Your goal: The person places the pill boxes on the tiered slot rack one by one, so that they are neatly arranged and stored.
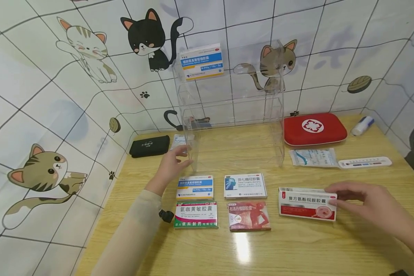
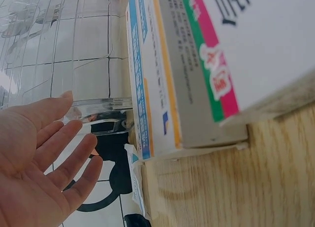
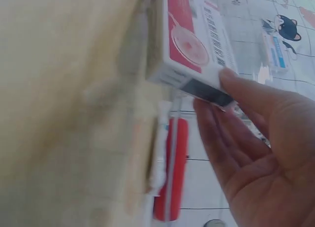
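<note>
My right hand (image 1: 363, 201) pinches the right end of a white and red medicine box (image 1: 307, 205) between thumb and fingers. In the right wrist view the box (image 3: 189, 45) appears tilted, with the thumb on its printed face. My left hand (image 1: 172, 163) is at the lower left side of a clear acrylic tiered rack (image 1: 239, 165). Seen from the left wrist, its fingers (image 2: 78, 153) are loosely extended and the thumb is right at the rack's edge. On the rack's top tier, at the left, stands a blue and white capsule box (image 1: 201, 63).
Before the rack lie a blue-white box (image 1: 194, 188), a white box (image 1: 245, 186), a green-edged box (image 1: 196, 215) and a red box (image 1: 249, 217). A black pouch (image 1: 150, 146) lies left; a red first-aid case (image 1: 315, 138), packet (image 1: 312, 158), thermometer (image 1: 365, 162) and small bottle (image 1: 363, 125) lie right.
</note>
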### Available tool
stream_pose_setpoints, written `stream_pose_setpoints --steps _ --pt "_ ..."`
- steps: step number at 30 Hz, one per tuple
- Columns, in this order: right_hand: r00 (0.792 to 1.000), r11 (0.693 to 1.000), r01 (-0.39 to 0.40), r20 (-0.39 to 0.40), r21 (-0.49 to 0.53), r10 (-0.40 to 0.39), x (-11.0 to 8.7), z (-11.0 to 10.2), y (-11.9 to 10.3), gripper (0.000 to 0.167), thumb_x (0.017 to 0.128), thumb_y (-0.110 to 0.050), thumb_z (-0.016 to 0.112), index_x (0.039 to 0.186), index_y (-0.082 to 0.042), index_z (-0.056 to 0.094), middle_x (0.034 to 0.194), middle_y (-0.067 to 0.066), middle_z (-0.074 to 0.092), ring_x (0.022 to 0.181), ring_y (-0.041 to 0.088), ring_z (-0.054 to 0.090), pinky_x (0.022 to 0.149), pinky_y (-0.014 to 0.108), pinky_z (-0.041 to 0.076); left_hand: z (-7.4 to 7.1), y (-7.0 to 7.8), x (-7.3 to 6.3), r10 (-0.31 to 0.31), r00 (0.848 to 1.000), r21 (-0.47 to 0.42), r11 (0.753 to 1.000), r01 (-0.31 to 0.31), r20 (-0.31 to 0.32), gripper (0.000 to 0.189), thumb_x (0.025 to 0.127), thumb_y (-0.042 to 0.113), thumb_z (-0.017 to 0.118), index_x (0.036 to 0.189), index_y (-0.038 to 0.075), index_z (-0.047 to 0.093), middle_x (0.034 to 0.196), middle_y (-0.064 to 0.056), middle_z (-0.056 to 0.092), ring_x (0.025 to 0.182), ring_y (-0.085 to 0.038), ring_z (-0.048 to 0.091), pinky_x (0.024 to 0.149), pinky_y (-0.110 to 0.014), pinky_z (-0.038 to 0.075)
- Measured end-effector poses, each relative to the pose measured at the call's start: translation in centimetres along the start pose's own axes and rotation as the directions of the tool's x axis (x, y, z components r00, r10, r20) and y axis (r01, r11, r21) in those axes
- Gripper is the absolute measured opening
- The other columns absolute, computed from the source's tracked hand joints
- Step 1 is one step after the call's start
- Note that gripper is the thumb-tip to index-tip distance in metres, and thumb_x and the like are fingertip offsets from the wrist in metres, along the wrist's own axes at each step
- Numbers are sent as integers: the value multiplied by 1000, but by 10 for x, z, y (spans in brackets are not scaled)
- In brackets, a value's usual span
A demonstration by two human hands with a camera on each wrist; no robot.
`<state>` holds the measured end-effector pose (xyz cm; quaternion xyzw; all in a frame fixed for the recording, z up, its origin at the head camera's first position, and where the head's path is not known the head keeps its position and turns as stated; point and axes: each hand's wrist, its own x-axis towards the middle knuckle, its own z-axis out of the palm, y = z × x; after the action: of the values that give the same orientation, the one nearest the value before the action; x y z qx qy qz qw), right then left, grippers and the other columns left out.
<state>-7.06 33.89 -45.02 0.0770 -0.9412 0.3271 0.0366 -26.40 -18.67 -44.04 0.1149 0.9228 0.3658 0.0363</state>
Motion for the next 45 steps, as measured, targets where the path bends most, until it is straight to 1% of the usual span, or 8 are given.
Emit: stream_pose_setpoints --steps 5,10,18,26,29,35,41,45 --pt "974 995 73 -217 68 -56 29 -17 -17 39 77 -3 90 112 -19 79 107 -21 69 84 -18 62 71 -1 49 -1 0 -1 -8 1000 7 1000 7 9 53 95 21 77 144 19 57 140 -9 64 127 -29 62 106 -49 55" --pt "951 994 53 -308 92 -22 78 -46 -46 33 89 -16 83 121 -16 76 117 -30 61 95 -26 53 75 -5 43 -2 0 -1 -7 1000 15 1000 7 17 53 95 22 77 144 19 58 139 -10 64 126 -29 63 106 -49 55" --pt "925 964 128 -378 233 -32 175 -99 -115 36 94 -28 77 129 -22 73 125 -10 70 104 -9 65 91 3 48 -3 1 1 -8 1000 8 1000 8 28 51 95 21 77 143 19 58 140 -9 64 126 -28 62 107 -49 54" --pt "837 926 280 -537 252 -107 249 -126 -176 31 97 -22 72 128 -20 72 132 -6 65 118 4 67 110 18 47 -3 3 3 -11 1000 10 1000 11 28 52 96 20 76 144 19 57 140 -8 63 126 -28 62 107 -50 54" --pt "820 928 275 -565 250 -91 271 -130 -184 30 98 -24 70 128 -23 72 136 -6 65 124 4 65 112 18 44 -3 4 2 -3 999 4 1000 3 33 53 96 20 76 145 17 56 141 -9 63 126 -29 62 107 -51 54" --pt "825 935 234 -564 266 -46 298 -127 -181 29 99 -23 68 129 -25 71 139 -8 62 129 3 61 114 17 42 -3 3 1 -6 1000 8 1000 6 21 52 95 20 77 143 18 58 141 -7 63 126 -28 62 106 -50 54" --pt "869 961 140 -495 238 -4 310 -116 -167 30 101 -29 65 131 -28 69 138 -9 63 130 3 61 117 19 41 -3 3 0 2 1000 9 1000 -2 28 53 95 19 77 144 15 58 141 -8 63 126 -29 63 106 -50 54" --pt "891 967 96 -453 237 23 315 -107 -158 28 101 -31 66 129 -29 71 134 -8 69 113 1 63 106 16 45 -4 2 2 -1 1000 37 999 0 24 51 95 22 77 142 16 59 141 -6 63 125 -28 63 107 -50 54"
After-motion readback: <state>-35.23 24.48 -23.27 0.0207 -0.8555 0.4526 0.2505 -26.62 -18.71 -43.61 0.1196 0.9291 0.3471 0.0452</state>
